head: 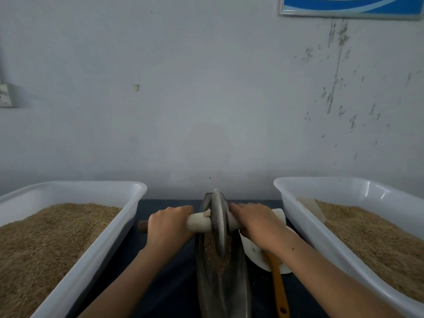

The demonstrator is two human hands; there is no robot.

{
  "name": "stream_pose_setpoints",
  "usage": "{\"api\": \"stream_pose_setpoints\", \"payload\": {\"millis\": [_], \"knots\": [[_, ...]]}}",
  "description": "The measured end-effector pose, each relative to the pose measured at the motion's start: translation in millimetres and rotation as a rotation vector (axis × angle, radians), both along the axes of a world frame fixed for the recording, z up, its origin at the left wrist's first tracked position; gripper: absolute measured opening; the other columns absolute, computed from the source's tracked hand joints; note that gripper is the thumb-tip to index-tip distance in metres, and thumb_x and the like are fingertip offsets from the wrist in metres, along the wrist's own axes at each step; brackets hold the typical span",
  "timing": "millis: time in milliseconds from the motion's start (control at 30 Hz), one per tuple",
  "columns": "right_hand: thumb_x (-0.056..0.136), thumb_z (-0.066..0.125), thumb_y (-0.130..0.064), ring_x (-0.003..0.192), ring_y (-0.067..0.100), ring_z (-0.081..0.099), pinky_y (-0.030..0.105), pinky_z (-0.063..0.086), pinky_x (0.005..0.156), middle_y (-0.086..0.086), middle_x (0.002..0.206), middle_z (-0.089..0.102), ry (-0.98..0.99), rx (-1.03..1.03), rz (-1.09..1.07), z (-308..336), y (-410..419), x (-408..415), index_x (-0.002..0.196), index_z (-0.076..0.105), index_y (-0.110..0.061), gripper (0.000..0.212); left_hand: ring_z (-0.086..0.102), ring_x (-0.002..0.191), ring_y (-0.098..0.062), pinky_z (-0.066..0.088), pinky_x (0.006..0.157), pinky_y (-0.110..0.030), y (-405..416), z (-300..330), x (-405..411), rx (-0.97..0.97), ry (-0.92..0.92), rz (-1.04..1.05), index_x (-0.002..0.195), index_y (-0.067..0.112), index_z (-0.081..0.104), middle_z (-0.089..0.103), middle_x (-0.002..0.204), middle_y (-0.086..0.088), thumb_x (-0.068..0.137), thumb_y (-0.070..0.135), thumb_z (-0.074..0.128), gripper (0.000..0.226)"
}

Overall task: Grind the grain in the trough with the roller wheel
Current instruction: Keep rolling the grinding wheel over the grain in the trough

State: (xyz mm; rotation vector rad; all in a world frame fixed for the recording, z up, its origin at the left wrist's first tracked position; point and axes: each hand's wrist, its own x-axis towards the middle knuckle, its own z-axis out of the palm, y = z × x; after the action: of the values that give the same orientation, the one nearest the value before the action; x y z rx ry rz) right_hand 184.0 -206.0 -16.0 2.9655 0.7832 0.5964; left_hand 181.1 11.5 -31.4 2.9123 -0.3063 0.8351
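The two forearms come in from the bottom edge, and between them the near end of the dark metal trough [223, 292] runs away from the camera along the dark desk [165, 283]. The left hand [167, 228] has its grip curled round the pale wooden axle [199, 222] on one side of the wheel, the right hand [257, 223] wraps round it on the other side, and the heavy grey roller wheel [219, 222] stands upright between them, toward the far end of the trough. The grain [215, 251] lies as a brown strip in the groove just on the near side of the wheel. The main risk, as I judge it, is the wheel running past the far end, since it sits close to that tip; a long push could lift it out and scatter grain. Uneven pressure from the two hands would tilt the wheel so its rim rides up the trough wall and throws grain over the edge. Both hands sit just beside the disc, so a slip along the axle could pinch the fingers. To the right, a white plate [259, 258] with an orange-handled brush [278, 288] lies close to the trough, under the right arm, and a dropped elbow could knock it. Large white tubs of grain stand on either side, the left tub [96, 255] and the right tub [321, 237], well within reach of a swinging axle end.
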Motion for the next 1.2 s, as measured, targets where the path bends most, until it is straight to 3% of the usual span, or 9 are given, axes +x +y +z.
{"api": "stream_pose_setpoints", "payload": {"millis": [167, 267, 533, 767, 933, 1033, 1200], "knots": [[0.087, 0.055, -0.006, 0.1, 0.02, 0.051, 0.028, 0.033, 0.076, 0.002, 0.114, 0.055, 0.022, 0.012, 0.022, -3.8, -2.4, -6.7, 0.126, 0.039, -0.018, 0.043, 0.054, 0.079, -0.005, 0.033, 0.064, -0.023, -0.2, 0.6, -5.7, 0.032, 0.018, -0.01, 0.097, 0.035, 0.055, 0.06, 0.088, 0.012, 0.086, 0.05, 0.054, 0.019], [0.088, 0.054, -0.01, 0.097, 0.021, 0.052, 0.028, 0.029, 0.073, 0.002, 0.111, 0.054, -0.01, 0.01, -0.027, -5.3, -6.3, -9.4, 0.121, 0.04, -0.018, 0.037, 0.059, 0.084, -0.011, 0.033, 0.064, -0.024, -5.6, 5.6, -3.8, 0.097, 0.017, 0.017, 0.097, 0.033, 0.056, 0.063, 0.09, 0.009, 0.086, 0.048, 0.052, 0.019], [0.089, 0.051, -0.004, 0.104, 0.03, 0.052, 0.034, 0.031, 0.077, 0.009, 0.118, 0.054, -0.048, -0.071, -0.109, -4.6, -1.3, 8.2, 0.125, 0.039, -0.012, 0.039, 0.059, 0.092, -0.018, 0.035, 0.069, -0.027, -9.4, 14.0, 16.5, 0.129, 0.148, 0.048, 0.098, 0.025, 0.058, 0.063, 0.098, 0.004, 0.087, 0.036, 0.053, 0.016], [0.088, 0.055, -0.011, 0.091, 0.026, 0.058, 0.033, 0.04, 0.069, 0.008, 0.103, 0.061, 0.074, -0.041, -0.125, -0.5, -5.1, 6.2, 0.111, 0.041, -0.017, 0.028, 0.06, 0.096, -0.019, 0.04, 0.073, -0.029, -10.3, 15.0, 18.7, 0.218, 0.181, 0.054, 0.105, 0.024, 0.057, 0.063, 0.103, 0.002, 0.086, 0.033, 0.056, 0.021], [0.082, 0.057, -0.013, 0.084, 0.026, 0.057, 0.031, 0.031, 0.064, 0.005, 0.095, 0.059, 0.102, -0.121, -0.098, 6.1, -0.5, -4.4, 0.094, 0.039, -0.025, 0.025, 0.06, 0.095, -0.016, 0.039, 0.072, -0.028, -0.5, 11.7, 10.0, 0.224, 0.343, 0.022, 0.111, 0.026, 0.057, 0.063, 0.103, 0.004, 0.08, 0.035, 0.065, 0.033], [0.084, 0.055, -0.012, 0.09, 0.028, 0.059, 0.031, 0.031, 0.065, 0.006, 0.099, 0.061, 0.089, -0.117, -0.113, 5.9, 0.2, -3.3, 0.101, 0.045, -0.022, 0.022, 0.06, 0.092, -0.016, 0.038, 0.07, -0.027, -1.2, 9.8, 8.3, 0.209, 0.296, 0.017, 0.108, 0.026, 0.057, 0.063, 0.1, 0.004, 0.081, 0.035, 0.063, 0.029], [0.09, 0.05, -0.014, 0.093, 0.028, 0.059, 0.033, 0.035, 0.068, 0.004, 0.104, 0.062, -0.041, -0.056, -0.154, -5.0, 1.7, 3.6, 0.111, 0.041, -0.017, 0.023, 0.059, 0.089, -0.014, 0.032, 0.065, -0.025, -7.5, 4.4, 9.3, 0.151, 0.066, 0.032, 0.103, 0.027, 0.053, 0.062, 0.097, 0.006, 0.088, 0.038, 0.053, 0.019]]}}
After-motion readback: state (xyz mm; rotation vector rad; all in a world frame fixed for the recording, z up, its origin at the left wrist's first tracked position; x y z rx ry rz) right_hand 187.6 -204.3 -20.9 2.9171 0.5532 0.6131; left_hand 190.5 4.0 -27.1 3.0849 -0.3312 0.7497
